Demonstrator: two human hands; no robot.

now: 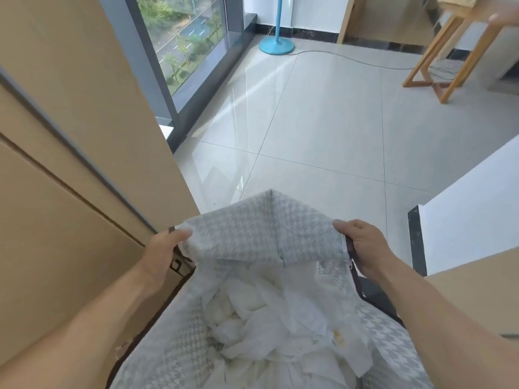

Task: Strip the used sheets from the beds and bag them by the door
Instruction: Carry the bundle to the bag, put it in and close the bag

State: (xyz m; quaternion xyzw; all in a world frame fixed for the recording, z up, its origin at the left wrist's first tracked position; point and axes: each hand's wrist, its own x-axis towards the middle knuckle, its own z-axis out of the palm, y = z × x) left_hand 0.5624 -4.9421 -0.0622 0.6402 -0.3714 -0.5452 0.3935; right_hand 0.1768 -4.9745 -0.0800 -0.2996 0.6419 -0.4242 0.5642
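I'm looking down into a grey houndstooth laundry bag [261,237] with both arms stretched out over it. My left hand [163,254] is clenched on the bag's rim at its left corner, thumb lying over the fabric, and my right hand [362,245] grips the rim at the right corner beside a dark strap [355,273]. Between them the far flap of the bag rises to a peak. Inside lie the crumpled white sheets [269,318], piled loosely and filling the open mouth up near the rim. The bag sits just beside a tan door [84,164] on my left, on a pale tiled floor [323,122]; a blue fan stand [276,43] and a wooden stool [446,60] are well apart across the room. I judge the stripping done for this load, with the bagging step now in hand: the sheets are in, and the mouth is being held open or drawn together, I cannot tell which. The next move, as I see it, calls for bringing the two corners toward each other over the heap without letting loose folds spill out, then leaving the bag by the door.
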